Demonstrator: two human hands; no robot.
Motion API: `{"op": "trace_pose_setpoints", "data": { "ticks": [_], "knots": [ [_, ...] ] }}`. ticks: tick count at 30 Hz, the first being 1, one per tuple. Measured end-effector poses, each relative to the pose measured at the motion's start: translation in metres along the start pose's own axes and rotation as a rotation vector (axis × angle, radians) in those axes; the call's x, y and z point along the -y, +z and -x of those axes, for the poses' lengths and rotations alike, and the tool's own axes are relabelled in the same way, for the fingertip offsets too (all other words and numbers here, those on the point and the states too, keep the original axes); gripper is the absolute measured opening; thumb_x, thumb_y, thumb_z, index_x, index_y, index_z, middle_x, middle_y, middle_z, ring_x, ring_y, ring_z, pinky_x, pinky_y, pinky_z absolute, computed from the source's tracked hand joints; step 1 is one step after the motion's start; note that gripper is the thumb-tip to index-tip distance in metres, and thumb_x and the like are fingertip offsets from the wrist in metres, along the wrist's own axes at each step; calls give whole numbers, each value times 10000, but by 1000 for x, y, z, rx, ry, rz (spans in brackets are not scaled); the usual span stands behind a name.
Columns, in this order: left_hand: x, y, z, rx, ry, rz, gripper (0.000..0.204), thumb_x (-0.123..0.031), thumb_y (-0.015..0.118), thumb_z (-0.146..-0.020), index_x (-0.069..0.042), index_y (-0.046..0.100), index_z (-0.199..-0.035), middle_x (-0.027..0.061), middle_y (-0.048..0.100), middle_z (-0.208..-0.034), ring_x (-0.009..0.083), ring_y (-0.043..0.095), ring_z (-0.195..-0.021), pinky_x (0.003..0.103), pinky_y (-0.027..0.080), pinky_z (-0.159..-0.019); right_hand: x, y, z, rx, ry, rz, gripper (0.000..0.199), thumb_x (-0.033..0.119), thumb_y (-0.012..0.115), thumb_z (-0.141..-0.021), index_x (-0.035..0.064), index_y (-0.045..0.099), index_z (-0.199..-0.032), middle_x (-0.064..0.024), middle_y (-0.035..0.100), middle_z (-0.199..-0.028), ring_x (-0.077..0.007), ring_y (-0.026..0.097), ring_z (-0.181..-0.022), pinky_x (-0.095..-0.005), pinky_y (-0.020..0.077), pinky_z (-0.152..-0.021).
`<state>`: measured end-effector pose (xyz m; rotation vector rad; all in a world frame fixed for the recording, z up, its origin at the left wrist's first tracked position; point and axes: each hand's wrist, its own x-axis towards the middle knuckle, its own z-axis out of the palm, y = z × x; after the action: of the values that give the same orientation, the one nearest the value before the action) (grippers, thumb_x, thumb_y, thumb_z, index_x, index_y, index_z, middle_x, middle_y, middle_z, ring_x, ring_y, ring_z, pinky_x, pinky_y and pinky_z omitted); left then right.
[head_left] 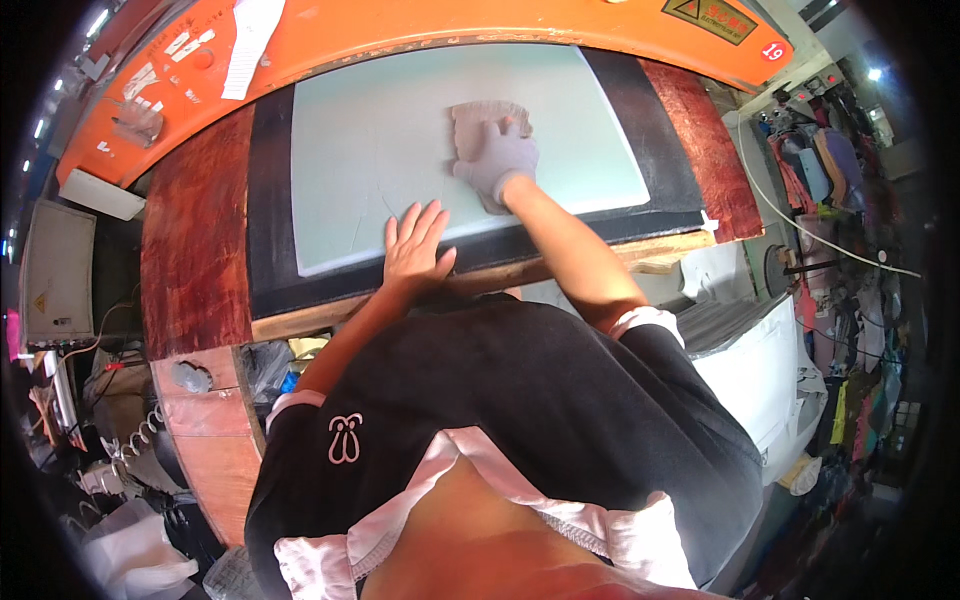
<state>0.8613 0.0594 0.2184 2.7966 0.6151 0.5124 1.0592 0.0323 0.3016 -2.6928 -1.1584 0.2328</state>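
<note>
My right hand [498, 160], in a light grey glove, grips a flat grey-brown piece [478, 112] that looks like cloth. The thumb lies at its left edge and the fingers over its right side. The piece is pressed against a pale green board [370, 130], and part of it is hidden under the glove. My bare left hand [412, 248] rests flat near the board's front edge, fingers spread and nothing in them. Thin cut lines show on the board beside the left fingers.
A black mat [272, 200] borders the board, with red-brown panels [195, 230] on either side. An orange machine beam [400, 22] spans the far side. At the right stand a white sack [750, 390] and hanging coloured pieces [840, 165]. A grey box [58, 270] stands left.
</note>
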Motion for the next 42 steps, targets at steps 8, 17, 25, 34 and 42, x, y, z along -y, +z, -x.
{"op": "trace_pose_setpoints", "data": {
  "ticks": [8,17,25,34,42],
  "knots": [
    [-10,0,31,24,-9,23,631,-247,671,-695,-115,454,-1272,46,370,-1394,278,305,-1299,552,206,-1043,-47,22,12,-180,-178,-417,809,345,742,-621,-3,428,-1281,-209,469,-1238,-304,500,-1110,-376,433,-910],
    [-18,-6,34,56,-27,27,637,-218,669,-698,-112,444,-1284,42,349,-1410,277,292,-1309,543,184,-1059,-123,-2,6,-187,-14,-681,765,340,725,-589,1,489,-1234,-185,454,-1258,-319,515,-1072,-369,430,-915],
    [-17,-2,33,85,-34,5,654,-211,660,-706,-120,424,-1309,32,330,-1424,262,262,-1330,527,157,-1074,-124,6,10,-285,0,-60,711,497,679,-544,124,595,-1144,-153,483,-1241,-355,534,-1018,-382,448,-885],
    [-17,-2,32,80,-32,9,638,-208,659,-703,-126,439,-1297,33,346,-1414,269,273,-1324,528,171,-1068,-127,4,13,-254,-2,-14,715,489,677,-553,157,580,-1179,-125,478,-1256,-357,514,-1023,-388,442,-891],
    [-15,-2,32,66,-19,12,626,-205,649,-706,-120,442,-1291,36,351,-1410,277,278,-1320,532,183,-1060,-137,13,9,-299,-65,-30,721,506,687,-576,132,568,-1181,-124,481,-1251,-350,516,-1026,-386,435,-897]
  ]
}}
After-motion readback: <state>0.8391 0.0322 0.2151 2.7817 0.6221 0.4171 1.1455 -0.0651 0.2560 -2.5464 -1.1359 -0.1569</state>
